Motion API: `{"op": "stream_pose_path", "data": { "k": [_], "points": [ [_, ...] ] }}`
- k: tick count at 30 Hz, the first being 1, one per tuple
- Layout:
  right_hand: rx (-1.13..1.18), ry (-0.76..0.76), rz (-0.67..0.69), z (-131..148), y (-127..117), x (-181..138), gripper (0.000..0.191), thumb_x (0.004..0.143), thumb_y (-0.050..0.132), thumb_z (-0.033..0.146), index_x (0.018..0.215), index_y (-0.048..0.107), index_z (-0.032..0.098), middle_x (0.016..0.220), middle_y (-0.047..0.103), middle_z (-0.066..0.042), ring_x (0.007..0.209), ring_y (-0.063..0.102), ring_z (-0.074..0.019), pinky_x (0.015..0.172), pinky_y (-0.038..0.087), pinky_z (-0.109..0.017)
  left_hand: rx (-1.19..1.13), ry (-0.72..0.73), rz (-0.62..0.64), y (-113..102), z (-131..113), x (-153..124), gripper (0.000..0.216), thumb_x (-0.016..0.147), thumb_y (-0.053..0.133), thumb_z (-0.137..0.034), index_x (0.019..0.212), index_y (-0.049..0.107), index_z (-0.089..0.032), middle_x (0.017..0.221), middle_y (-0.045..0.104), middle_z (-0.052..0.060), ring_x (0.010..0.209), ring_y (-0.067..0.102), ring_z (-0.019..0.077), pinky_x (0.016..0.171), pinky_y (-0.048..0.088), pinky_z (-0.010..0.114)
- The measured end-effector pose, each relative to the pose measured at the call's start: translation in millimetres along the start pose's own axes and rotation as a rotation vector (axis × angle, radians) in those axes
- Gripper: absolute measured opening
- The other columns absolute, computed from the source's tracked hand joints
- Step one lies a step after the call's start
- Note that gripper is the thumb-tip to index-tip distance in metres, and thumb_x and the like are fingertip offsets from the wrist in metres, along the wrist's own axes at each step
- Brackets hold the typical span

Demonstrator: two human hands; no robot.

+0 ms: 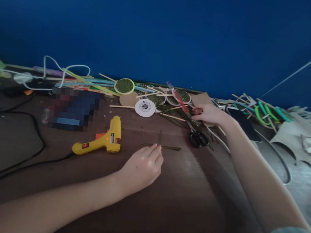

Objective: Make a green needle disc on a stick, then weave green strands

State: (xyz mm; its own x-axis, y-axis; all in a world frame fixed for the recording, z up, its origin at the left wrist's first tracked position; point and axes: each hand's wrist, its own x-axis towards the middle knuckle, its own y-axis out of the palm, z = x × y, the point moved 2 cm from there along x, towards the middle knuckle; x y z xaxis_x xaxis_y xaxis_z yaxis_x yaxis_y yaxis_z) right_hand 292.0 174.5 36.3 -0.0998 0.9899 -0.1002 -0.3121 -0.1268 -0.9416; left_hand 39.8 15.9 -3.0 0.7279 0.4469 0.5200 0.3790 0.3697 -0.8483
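Note:
My left hand (144, 165) rests on the brown table with its fingers bent and pressed together. Their tips hold down thin dried stems (172, 148); one lies crosswise, and another points away from me. Reaching to the back right, my right hand (210, 114) has its fingers curled in at the edge of a heap of dark stems (173, 113). What those fingers hold is hidden. Black-handled scissors (199, 138) lie just below that hand. To the left of my left hand is a yellow hot glue gun (110, 137), its small orange light lit.
Round green-filled discs (124, 86), a white printed disc (145, 107) and thin sticks crowd the foot of the blue wall (166, 31). A phone (243, 124) lies at the right. Black cables (29, 163) run across the left side, by a blurred dark object (74, 109).

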Motion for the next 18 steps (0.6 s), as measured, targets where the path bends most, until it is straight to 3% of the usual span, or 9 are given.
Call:
{"op": "stream_pose_path", "data": {
  "k": [3, 9, 14, 18],
  "points": [
    [-0.028, 0.013, -0.034, 0, 10, -2, 0.037, 0.058, 0.071, 0.035, 0.091, 0.066, 0.018, 0.084, 0.067, -0.007, 0.073, 0.06, -0.0207, 0.061, 0.044, -0.03, 0.003, 0.007, -0.004, -1, 0, 1, 0.02, 0.078, 0.047, -0.006, 0.086, 0.065, -0.002, 0.096, 0.069, 0.018, 0.09, 0.066, 0.0257, 0.075, 0.056, 0.035],
    [0.065, 0.032, -0.017, 8, 21, 2, 0.017, 0.064, 0.065, 0.024, 0.08, 0.064, 0.018, 0.074, 0.065, -0.003, 0.069, 0.059, -0.0183, 0.062, 0.043, -0.028, 0.009, 0.012, -0.012, -2, 0, 2, 0.022, 0.077, 0.047, -0.006, 0.086, 0.066, -0.001, 0.095, 0.069, 0.018, 0.089, 0.066, 0.0258, 0.074, 0.056, 0.034],
    [0.254, 0.039, -0.042, 6, 4, 1, 0.016, 0.071, 0.06, 0.03, 0.078, 0.065, 0.017, 0.084, 0.066, -0.006, 0.078, 0.059, -0.0207, 0.067, 0.043, -0.031, 0.015, 0.019, -0.013, -2, 0, 1, 0.022, 0.078, 0.046, -0.006, 0.086, 0.066, -0.001, 0.095, 0.069, 0.018, 0.09, 0.066, 0.0256, 0.075, 0.056, 0.035],
    [0.473, 0.047, -0.019, 6, -11, -5, 0.015, 0.072, 0.061, 0.028, 0.079, 0.065, 0.016, 0.088, 0.065, -0.009, 0.073, 0.058, -0.019, 0.059, 0.043, -0.03, 0.02, 0.013, -0.016, 1, 0, -1, 0.021, 0.077, 0.048, -0.006, 0.087, 0.066, -0.001, 0.096, 0.069, 0.018, 0.091, 0.065, 0.0264, 0.074, 0.056, 0.035]
  ]
}}
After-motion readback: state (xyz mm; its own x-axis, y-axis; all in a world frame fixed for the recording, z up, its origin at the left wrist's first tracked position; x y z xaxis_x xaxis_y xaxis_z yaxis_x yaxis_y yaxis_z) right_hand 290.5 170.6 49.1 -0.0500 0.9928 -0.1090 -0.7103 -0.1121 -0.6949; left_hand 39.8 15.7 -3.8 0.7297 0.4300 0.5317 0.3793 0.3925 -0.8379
